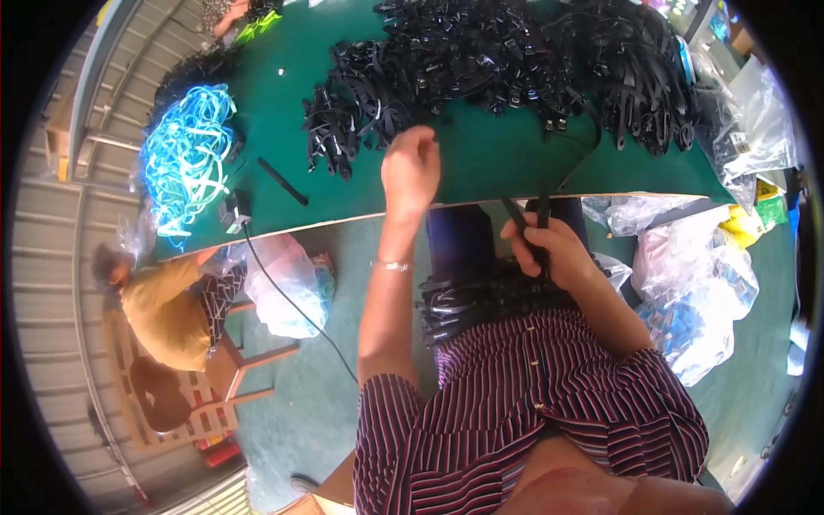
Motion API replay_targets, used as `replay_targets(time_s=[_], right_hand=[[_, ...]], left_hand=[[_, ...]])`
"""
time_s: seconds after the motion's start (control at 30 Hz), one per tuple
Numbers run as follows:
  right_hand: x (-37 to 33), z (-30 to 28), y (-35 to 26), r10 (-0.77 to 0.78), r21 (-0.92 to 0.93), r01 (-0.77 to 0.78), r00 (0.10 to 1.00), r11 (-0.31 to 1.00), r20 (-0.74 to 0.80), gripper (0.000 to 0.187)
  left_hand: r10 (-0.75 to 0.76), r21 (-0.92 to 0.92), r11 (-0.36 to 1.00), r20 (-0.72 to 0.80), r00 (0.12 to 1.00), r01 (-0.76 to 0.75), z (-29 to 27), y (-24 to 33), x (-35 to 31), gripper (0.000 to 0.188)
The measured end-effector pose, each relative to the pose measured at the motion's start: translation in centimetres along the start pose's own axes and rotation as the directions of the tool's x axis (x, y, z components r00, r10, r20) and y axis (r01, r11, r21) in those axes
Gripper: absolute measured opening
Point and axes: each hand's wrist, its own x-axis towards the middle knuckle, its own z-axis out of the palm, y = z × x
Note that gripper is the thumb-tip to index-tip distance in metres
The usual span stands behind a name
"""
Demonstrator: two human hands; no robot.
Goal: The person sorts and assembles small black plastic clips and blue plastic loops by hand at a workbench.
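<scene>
My left hand (411,169) reaches over the near part of the green table, its fingers curled together. It is beside the near edge of a heap of black straps (378,99); what the fingertips hold, if anything, is hidden. In front of my waist my right hand (554,249) is closed around a black strap (542,215), whose dark ends stick up past the fingers toward the table edge. A bundle of black straps (455,309) lies across my lap, partly behind my right hand.
On the green table (266,215) lie a larger black strap pile (489,60), tangled light-blue straps (189,154), a single black strap (282,181) and a black device with a cable (233,213). Plastic bags (695,292) stand at right. A person in yellow (167,309) sits at left.
</scene>
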Motion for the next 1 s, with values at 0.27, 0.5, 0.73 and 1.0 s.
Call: replay_targets(time_s=[0.27,0.5,0.73,1.0], right_hand=[[-1.2,-1.0,-0.8,0.02,-0.035,-0.021,0.999,0.999,-0.032,0.021],[-0.4,-1.5,-0.6,-0.04,-0.134,0.028,0.995,0.991,-0.088,0.018],[-0.3,-3.8,-2.8,-0.279,-0.29,0.196,0.918,0.937,-0.281,0.018],[1.6,-6.2,-4.5,-0.516,-0.507,0.301,0.777,0.808,-0.361,0.017]], left_hand=[[0.143,0.498,0.86,-0.021,0.99,-0.113,4.2,-0.8,4.7,0.01],[0.144,0.481,0.858,0.107,0.984,-0.178,4.7,-1.3,3.8,0.016],[-0.154,0.12,0.975,-0.236,0.959,0.187,-3.3,-4.8,1.7,0.012],[-0.157,0.057,0.983,-0.229,0.961,0.175,-7.6,-9.4,-0.8,0.013]])
